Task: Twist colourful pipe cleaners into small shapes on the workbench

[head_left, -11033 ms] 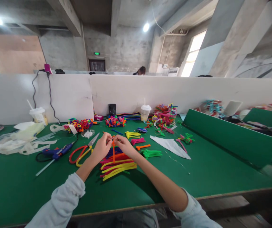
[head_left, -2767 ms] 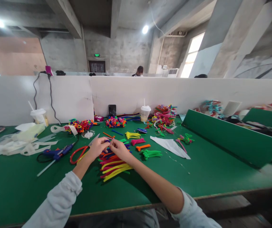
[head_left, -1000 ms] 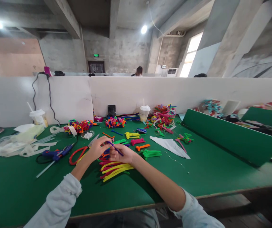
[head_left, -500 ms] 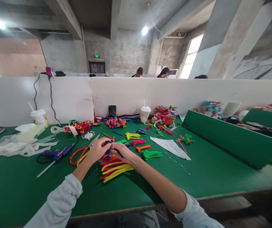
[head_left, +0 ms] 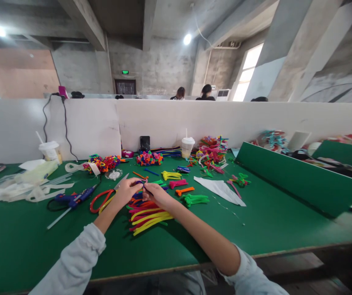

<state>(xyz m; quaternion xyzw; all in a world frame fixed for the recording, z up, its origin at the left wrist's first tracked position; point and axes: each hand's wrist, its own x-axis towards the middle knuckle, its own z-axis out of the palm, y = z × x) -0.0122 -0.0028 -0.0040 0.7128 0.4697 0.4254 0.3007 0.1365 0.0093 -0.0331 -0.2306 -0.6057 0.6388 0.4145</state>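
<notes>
Pinched tight between the fingertips of both the left hand [head_left: 127, 191] and the right hand [head_left: 156, 195], a thin purple fuzzy stem [head_left: 139, 182] curves in a small loop above the green table [head_left: 170, 254], much of its length hidden by the fingers. Just below the hands lies a heap of loose stems [head_left: 150, 218], yellow ones nearest the person, with the red-and-yellow-handled scissors [head_left: 99, 202] beside the left wrist. Beyond the right hand sit a yellow bundle [head_left: 171, 175], a pink bundle [head_left: 178, 183], an orange piece [head_left: 185, 191] and a green bundle [head_left: 196, 199].
</notes>
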